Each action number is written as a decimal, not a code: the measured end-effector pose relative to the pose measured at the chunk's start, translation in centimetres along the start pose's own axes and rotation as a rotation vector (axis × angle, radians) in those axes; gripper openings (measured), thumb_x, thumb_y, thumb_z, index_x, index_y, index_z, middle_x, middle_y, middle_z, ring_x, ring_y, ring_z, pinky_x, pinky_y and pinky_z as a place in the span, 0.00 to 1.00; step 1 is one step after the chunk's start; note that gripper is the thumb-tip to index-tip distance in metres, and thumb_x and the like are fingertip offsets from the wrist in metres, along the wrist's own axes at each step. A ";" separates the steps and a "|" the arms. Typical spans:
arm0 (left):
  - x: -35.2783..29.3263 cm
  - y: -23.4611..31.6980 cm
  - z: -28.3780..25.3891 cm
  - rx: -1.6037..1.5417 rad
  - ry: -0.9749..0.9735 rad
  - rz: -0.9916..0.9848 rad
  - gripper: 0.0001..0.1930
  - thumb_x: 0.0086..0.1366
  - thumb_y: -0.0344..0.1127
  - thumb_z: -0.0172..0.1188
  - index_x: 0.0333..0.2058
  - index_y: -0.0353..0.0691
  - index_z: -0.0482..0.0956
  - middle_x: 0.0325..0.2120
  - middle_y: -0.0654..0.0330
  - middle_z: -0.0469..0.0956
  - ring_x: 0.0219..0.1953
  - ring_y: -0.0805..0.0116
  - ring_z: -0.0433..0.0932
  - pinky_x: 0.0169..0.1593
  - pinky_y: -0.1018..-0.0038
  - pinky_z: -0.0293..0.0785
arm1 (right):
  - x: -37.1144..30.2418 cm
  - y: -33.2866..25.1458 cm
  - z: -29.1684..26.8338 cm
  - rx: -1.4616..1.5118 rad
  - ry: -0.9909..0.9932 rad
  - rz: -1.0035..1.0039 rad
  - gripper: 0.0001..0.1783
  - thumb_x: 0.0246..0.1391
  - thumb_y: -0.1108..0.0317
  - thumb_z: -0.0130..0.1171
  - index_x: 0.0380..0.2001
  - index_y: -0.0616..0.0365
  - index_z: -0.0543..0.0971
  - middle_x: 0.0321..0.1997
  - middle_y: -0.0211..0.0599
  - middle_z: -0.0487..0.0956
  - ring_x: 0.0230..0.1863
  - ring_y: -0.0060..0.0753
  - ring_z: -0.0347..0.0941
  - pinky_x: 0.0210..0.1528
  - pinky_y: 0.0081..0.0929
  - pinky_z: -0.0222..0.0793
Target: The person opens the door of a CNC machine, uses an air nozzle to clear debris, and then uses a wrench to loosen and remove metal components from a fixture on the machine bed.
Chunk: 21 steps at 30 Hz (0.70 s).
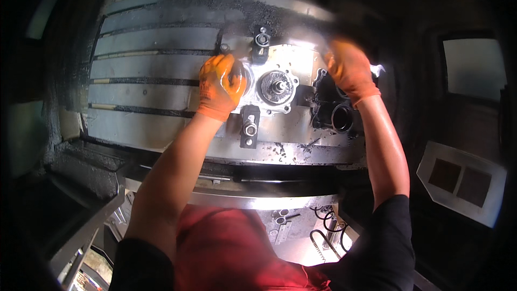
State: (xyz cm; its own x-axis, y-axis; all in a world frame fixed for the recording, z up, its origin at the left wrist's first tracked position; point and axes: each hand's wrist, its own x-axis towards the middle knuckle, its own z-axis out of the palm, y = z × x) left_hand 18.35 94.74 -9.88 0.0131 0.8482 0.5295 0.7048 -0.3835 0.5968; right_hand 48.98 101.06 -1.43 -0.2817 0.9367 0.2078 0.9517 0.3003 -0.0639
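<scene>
My left hand, in an orange glove, has its fingers curled at the left side of a machined metal housing. What lies inside those fingers is hidden. A round hub with a central stud stands on the housing. Black clamps with bolts, an upper one and a lower one, hold it at the table. My right hand, also gloved in orange, is closed and slightly blurred above a dark open metal part. A small whitish scrap shows beside it, too unclear to name.
The slotted machine table stretches left, with dark chips in its slots. A metal front ledge runs between my body and the table. At right hangs a pale panel with two dark squares. Coiled hoses lie below the ledge.
</scene>
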 end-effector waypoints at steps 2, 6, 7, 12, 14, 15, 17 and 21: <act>-0.4 -0.4 0.0 0.015 -0.026 0.000 0.18 0.49 0.29 0.61 0.41 0.33 0.73 0.38 0.44 0.75 0.42 0.40 0.73 0.50 0.53 0.69 | -0.4 2.8 -1.8 -0.098 -0.184 0.304 0.15 0.57 0.55 0.60 0.32 0.56 0.83 0.29 0.50 0.80 0.34 0.53 0.78 0.37 0.42 0.72; -0.4 0.0 1.0 -0.031 0.070 0.042 0.19 0.48 0.29 0.62 0.42 0.33 0.75 0.36 0.45 0.76 0.42 0.41 0.73 0.49 0.54 0.69 | -4.7 14.0 1.3 0.895 0.110 0.780 0.10 0.59 0.60 0.61 0.33 0.56 0.82 0.29 0.22 0.80 0.39 0.28 0.77 0.41 0.32 0.71; -0.6 -0.3 1.0 -0.017 0.119 0.054 0.17 0.47 0.30 0.62 0.39 0.33 0.76 0.33 0.47 0.76 0.40 0.43 0.73 0.48 0.54 0.69 | -4.6 12.6 2.6 1.045 0.306 0.709 0.09 0.60 0.62 0.59 0.31 0.56 0.80 0.29 0.22 0.80 0.39 0.26 0.76 0.40 0.32 0.69; -1.7 -1.6 1.1 0.013 0.026 0.102 0.25 0.52 0.28 0.63 0.50 0.32 0.72 0.45 0.43 0.75 0.48 0.41 0.73 0.55 0.54 0.69 | -4.2 13.9 7.6 2.603 0.491 0.048 0.15 0.60 0.60 0.49 0.19 0.48 0.67 0.24 0.26 0.66 0.27 0.27 0.60 0.33 0.29 0.56; -1.8 -1.4 0.6 0.075 -0.047 0.045 0.24 0.52 0.27 0.63 0.50 0.32 0.72 0.45 0.44 0.75 0.49 0.42 0.73 0.54 0.56 0.70 | -3.7 10.3 6.0 2.831 0.601 0.095 0.16 0.60 0.62 0.46 0.17 0.48 0.65 0.22 0.26 0.62 0.27 0.27 0.57 0.35 0.30 0.54; -1.6 -1.1 0.9 0.088 -0.080 0.024 0.24 0.52 0.27 0.63 0.49 0.32 0.73 0.45 0.44 0.75 0.49 0.43 0.73 0.53 0.57 0.71 | -4.3 11.3 6.3 2.371 0.600 0.061 0.16 0.60 0.62 0.45 0.17 0.48 0.65 0.22 0.27 0.62 0.27 0.27 0.57 0.36 0.31 0.54; -1.6 -1.7 1.4 0.083 -0.020 0.048 0.21 0.50 0.29 0.64 0.45 0.32 0.74 0.40 0.46 0.75 0.43 0.44 0.74 0.48 0.58 0.72 | -4.4 10.3 5.5 2.779 0.491 -0.029 0.17 0.62 0.62 0.41 0.18 0.50 0.64 0.22 0.28 0.61 0.29 0.27 0.57 0.37 0.32 0.53; -1.1 -1.9 1.5 0.024 0.029 -0.011 0.20 0.49 0.36 0.67 0.41 0.34 0.77 0.35 0.50 0.78 0.41 0.47 0.76 0.48 0.58 0.71 | -4.0 8.2 5.6 2.015 0.852 0.097 0.18 0.63 0.60 0.39 0.19 0.51 0.66 0.23 0.31 0.62 0.29 0.31 0.60 0.38 0.35 0.57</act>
State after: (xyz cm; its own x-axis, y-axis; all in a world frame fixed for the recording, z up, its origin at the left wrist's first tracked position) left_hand 18.09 95.12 -12.52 -0.0156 0.8412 0.5406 0.7217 -0.3647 0.5883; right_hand 57.20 100.77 -8.29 0.3902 0.8451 0.3655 -0.5689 0.5334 -0.6259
